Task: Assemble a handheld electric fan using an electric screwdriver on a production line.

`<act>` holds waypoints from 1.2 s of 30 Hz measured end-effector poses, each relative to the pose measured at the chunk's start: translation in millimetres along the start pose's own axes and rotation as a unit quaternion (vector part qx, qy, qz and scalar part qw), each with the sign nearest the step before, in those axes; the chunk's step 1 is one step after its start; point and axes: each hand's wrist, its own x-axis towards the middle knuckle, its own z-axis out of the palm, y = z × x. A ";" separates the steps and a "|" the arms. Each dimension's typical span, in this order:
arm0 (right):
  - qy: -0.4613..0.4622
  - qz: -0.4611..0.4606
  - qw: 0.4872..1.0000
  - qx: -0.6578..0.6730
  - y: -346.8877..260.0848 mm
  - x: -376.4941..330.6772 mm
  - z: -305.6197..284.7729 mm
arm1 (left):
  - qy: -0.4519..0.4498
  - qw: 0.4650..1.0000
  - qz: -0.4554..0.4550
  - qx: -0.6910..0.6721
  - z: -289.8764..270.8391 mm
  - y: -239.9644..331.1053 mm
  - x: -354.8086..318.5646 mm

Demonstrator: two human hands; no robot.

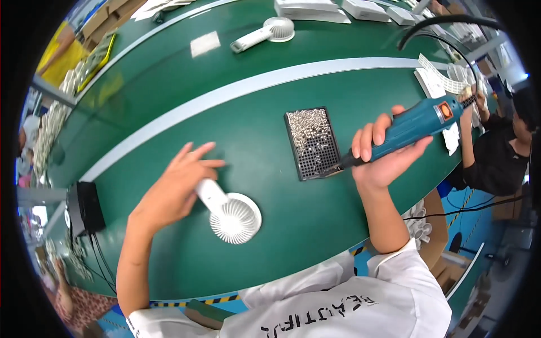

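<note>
My right hand (387, 149) is closed around a blue-green electric screwdriver (414, 127). The tool's dark tip points down-left, at the lower right corner of a black screw tray (315, 163). Small silvery screws (309, 127) are heaped at the tray's far end, and its near part shows a grid of holes. Over the handle end of a white handheld fan (235, 219) is my left hand (179, 183), fingers spread and slightly blurred. The fan lies on the green table with its round ribbed head toward me; the end of its handle is hidden by the hand.
Another white handheld fan (279, 29) lies beyond the pale strip (225, 96) crossing the green table. A black box (85, 208) with cables stands at the left edge. White parts (434, 84) are at the far right, near a co-worker in black (501, 141). A black cable trails from the screwdriver.
</note>
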 end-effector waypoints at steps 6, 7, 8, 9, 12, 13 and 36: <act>-0.128 0.014 0.990 0.066 44.5 -22.9 36.6 | 0.025 0.999 0.043 -0.018 46.3 6.1 8.6; -0.128 0.014 0.990 0.061 52.1 -25.3 38.3 | 0.045 0.998 0.050 -0.016 53.4 8.2 13.7; -0.145 0.020 0.988 0.044 59.4 -26.5 39.6 | 0.046 0.998 0.043 -0.015 58.0 10.7 17.3; -0.162 0.027 0.986 0.027 63.8 -25.9 38.6 | 0.047 0.998 0.046 -0.019 61.7 13.8 20.8; -0.164 0.042 0.985 -0.031 70.6 -23.8 31.9 | 0.112 0.992 0.048 -0.044 70.2 14.6 21.6; -0.161 0.048 0.984 -0.050 71.1 -22.3 30.5 | 0.114 0.991 0.047 -0.048 71.5 14.6 21.0; -0.240 0.086 0.966 0.050 46.8 -21.6 80.5 | 0.356 0.912 0.047 -0.197 93.4 37.1 17.9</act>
